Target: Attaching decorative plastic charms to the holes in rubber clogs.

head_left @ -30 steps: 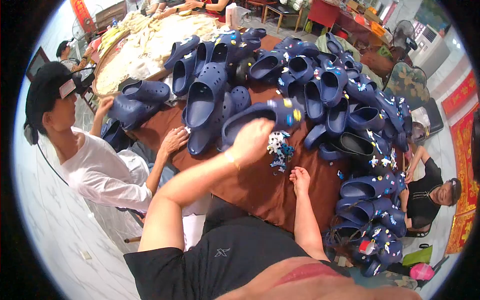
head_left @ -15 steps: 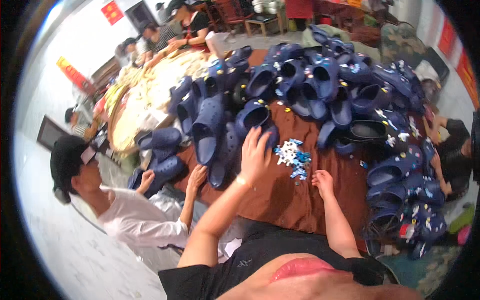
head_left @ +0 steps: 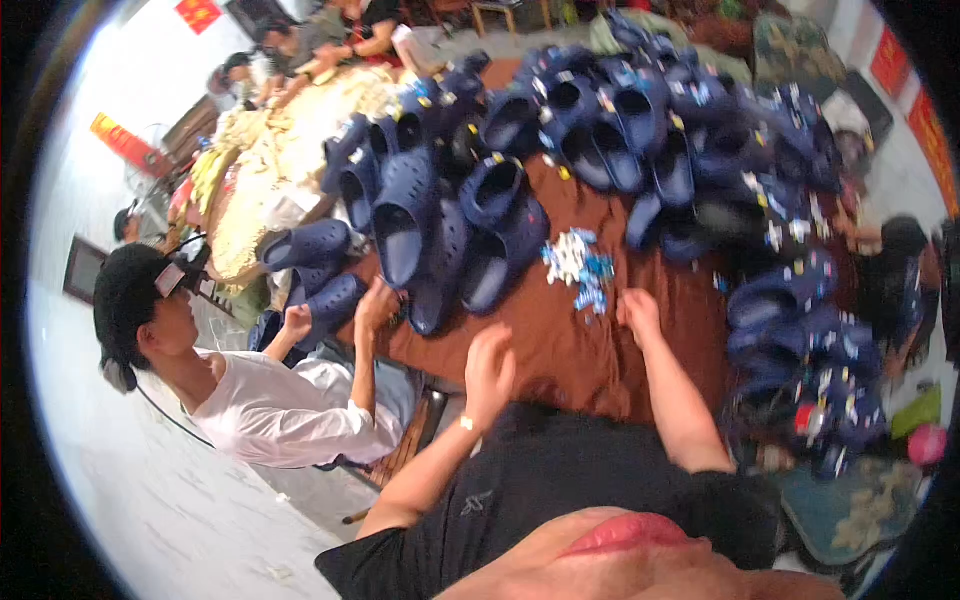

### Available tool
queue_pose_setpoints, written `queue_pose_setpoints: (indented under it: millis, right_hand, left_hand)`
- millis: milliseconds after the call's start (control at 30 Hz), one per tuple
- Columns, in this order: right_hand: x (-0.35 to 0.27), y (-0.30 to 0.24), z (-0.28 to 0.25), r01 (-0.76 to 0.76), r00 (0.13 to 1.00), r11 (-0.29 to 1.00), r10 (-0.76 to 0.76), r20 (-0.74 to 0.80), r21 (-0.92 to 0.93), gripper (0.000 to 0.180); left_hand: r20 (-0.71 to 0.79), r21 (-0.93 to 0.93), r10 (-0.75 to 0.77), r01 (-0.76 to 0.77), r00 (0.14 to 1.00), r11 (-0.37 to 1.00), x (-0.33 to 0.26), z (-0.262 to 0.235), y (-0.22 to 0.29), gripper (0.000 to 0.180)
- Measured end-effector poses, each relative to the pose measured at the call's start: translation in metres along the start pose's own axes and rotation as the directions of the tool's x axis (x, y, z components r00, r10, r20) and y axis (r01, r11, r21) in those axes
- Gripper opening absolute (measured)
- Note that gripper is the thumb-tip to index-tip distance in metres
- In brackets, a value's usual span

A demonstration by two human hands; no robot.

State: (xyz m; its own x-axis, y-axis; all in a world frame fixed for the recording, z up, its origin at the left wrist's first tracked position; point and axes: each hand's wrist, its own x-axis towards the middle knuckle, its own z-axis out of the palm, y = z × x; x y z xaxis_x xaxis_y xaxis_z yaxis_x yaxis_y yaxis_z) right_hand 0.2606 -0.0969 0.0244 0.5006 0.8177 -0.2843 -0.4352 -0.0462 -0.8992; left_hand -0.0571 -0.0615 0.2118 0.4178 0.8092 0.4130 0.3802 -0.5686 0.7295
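Note:
My left hand [head_left: 490, 370] is over the near edge of the brown cloth, fingers loosely stretched and apart, nothing visible in it. Beyond it a navy clog [head_left: 487, 275] lies with its opening toward me, below another clog [head_left: 494, 190]. My right hand [head_left: 640, 315] is beside a small heap of blue and white shoe charms [head_left: 578, 265]. Its fingers are curled together; whatever may be between them is hidden.
Navy clogs are piled along the far side [head_left: 640, 120] and at the right [head_left: 785, 300], many with charms. A person in a white shirt [head_left: 300, 405] sits at my left. Beyond is a table heaped with pale pieces [head_left: 290, 170]; other people sit around it.
My left hand has drawn back from the clogs toward my body. My right hand stays by the charm heap, its fingers more curled. The whole view has shifted slightly.

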Motion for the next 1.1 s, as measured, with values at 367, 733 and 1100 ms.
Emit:
queue_pose_setpoints:
  millis: [367, 733, 1100]
  right_hand:
    - [0.039, -0.103, -0.005, 0.302, 0.898, 0.949, -0.252, -0.361, 0.088, 0.020]
    - [0.075, -0.186, -0.046, 0.158, 0.497, 0.982, 0.012, -0.868, 0.104, 0.063]
    - [0.033, -0.164, -0.057, 0.331, 0.659, 0.943, -0.246, -0.711, -0.020, 0.019]
  left_hand:
    - [0.649, -0.120, 0.003, 0.099, 0.761, 0.988, -0.046, 0.079, -0.014, 0.034]
    - [0.619, 0.003, -0.146, 0.183, 0.772, 0.983, -0.054, 0.045, -0.044, 0.030]
    - [0.614, -0.033, -0.109, 0.164, 0.781, 0.986, -0.047, 0.056, -0.038, 0.029]
